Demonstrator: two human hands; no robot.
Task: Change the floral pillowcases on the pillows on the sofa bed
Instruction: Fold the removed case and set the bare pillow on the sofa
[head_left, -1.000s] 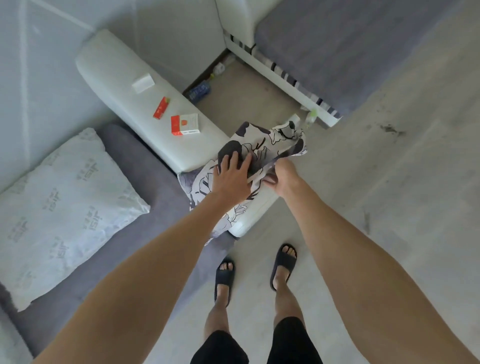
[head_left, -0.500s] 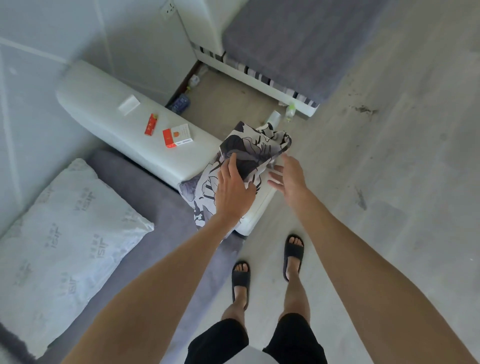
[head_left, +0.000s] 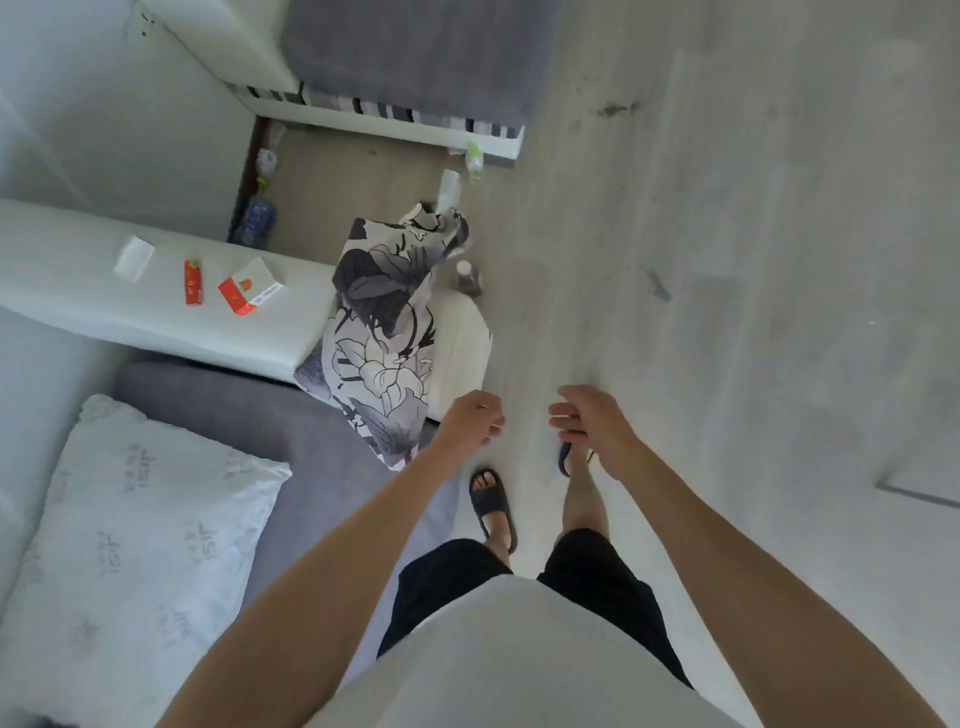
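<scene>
Fingers (head_left: 488, 423) of the left hand (head_left: 470, 418) loosely curled, holding nothing; fingers (head_left: 563, 415) of the right hand (head_left: 597, 423) likewise relaxed and bare, the two hands apart from each other above the pale floor (head_left: 727, 312). Floral pillowcase (head_left: 384, 332), grey, black and white, draped over the end of the white sofa armrest (head_left: 156, 312), its lower edge hanging down onto the grey seat (head_left: 270, 410), near the left hand but not touched by it. White pillow (head_left: 135, 535) with faint grey print, uncovered, lying on the seat at the left. On the armrest: one white packet (head_left: 133, 258), one small red packet (head_left: 193, 282), one red-and-white box (head_left: 251, 286). Small brown bottle (head_left: 467, 278) on the floor just beyond the armrest end. Second grey-topped sofa section (head_left: 415, 52) farther off, with bottles (head_left: 474, 161) on the floor at its edge. Person's feet in dark slippers (head_left: 493, 506).
</scene>
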